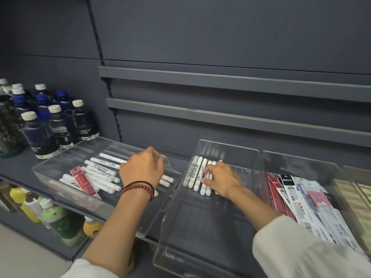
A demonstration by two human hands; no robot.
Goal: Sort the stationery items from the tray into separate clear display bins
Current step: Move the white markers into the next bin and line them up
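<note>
A clear tray [60,178] on the left holds several loose white markers [100,173] and a red refill pack [85,181]. My left hand [141,169] hovers over the tray's right side, fingers curled down onto the markers; what it grips is hidden under the palm. In the middle clear bin [230,151], several white markers [195,173] lie side by side in a row. My right hand [219,178] rests on that row, its spread fingers touching the markers. A third clear bin [301,163] on the right holds several flat refill packs [297,195].
Dark soda bottles [50,127] stand at the back left of the grey shelf [18,163]. Juice bottles [60,219] fill the shelf below. Two bare grey rails [220,81] run along the back panel. Another bin with beige items [357,193] sits at the far right.
</note>
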